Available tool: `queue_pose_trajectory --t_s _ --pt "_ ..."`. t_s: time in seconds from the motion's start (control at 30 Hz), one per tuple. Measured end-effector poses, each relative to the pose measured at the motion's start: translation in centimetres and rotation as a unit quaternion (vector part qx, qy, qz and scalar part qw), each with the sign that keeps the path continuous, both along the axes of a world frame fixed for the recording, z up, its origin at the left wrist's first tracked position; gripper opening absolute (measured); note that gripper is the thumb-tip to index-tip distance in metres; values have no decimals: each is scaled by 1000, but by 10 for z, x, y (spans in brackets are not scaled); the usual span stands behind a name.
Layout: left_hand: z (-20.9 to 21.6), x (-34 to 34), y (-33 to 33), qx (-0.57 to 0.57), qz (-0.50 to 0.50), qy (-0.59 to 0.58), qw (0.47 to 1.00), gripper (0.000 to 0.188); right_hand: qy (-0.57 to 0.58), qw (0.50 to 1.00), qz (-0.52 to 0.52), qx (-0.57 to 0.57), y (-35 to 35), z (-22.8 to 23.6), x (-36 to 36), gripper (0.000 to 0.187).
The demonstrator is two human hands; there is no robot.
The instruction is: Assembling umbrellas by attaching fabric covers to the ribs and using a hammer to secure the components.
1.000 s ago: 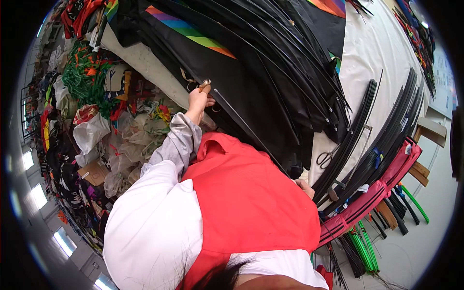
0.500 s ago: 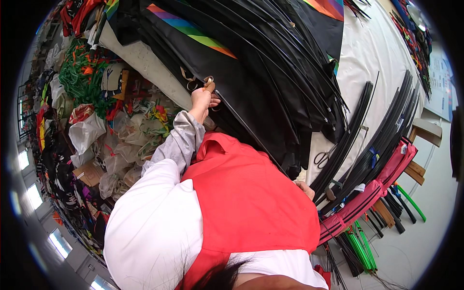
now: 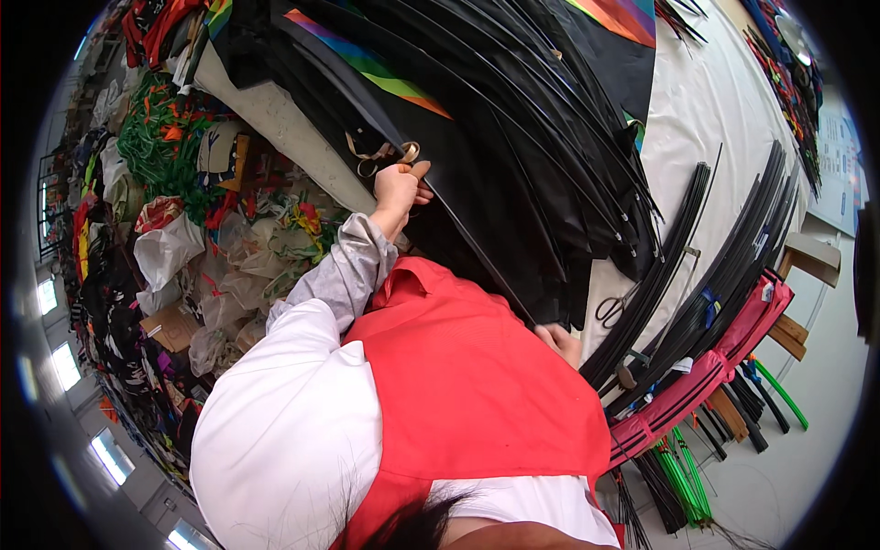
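My left hand is closed at the edge of a black fabric sheet with a rainbow stripe. Gold-coloured loops, like scissor handles, show just beyond its fingers; whether the hand grips them too, I cannot tell. A thin black rod runs slantwise along the fabric edge, from beside my left fingers down to my right hand. My right hand, close to my red apron, has its fingers bent round the rod's lower end; the fingertips are partly hidden.
More black rods lie over the fabric. On the white cloth at right are dark-handled scissors, bundles of black rods and a long pink bag. Plastic bags and green tangled material crowd the left side.
My right hand has come up and left to the rod's lower end, showing more of itself. My left hand has shifted slightly right, with the gold-coloured loops also moving a little right.
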State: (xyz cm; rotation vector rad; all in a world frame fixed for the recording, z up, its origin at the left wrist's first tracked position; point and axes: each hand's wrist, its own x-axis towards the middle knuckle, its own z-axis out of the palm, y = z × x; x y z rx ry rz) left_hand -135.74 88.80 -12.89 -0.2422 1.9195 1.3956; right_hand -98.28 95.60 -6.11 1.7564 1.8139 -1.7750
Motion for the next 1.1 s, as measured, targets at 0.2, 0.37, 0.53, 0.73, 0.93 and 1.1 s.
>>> queue_pose_trajectory --t_s 0.2,0.37,0.53,0.73,0.93,1.1 --pt "27 -7 34 23 -47 35 998 24 178 972 26 153 11 -21 -80 22" --pt "19 -4 51 17 -56 73 996 24 -36 984 -122 124 -17 -83 176 21" --pt "9 -11 97 3 -107 218 970 28 112 962 -117 221 38 -35 -98 20" --pt "10 -31 200 21 -188 186 964 36 179 798 5 576 145 21 -173 38" --pt "-20 5 202 68 -213 298 928 42 -240 856 -248 385 188 -179 104 26" --pt "-26 -11 123 192 -349 392 829 43 -396 884 -103 226 169 -245 171 31"
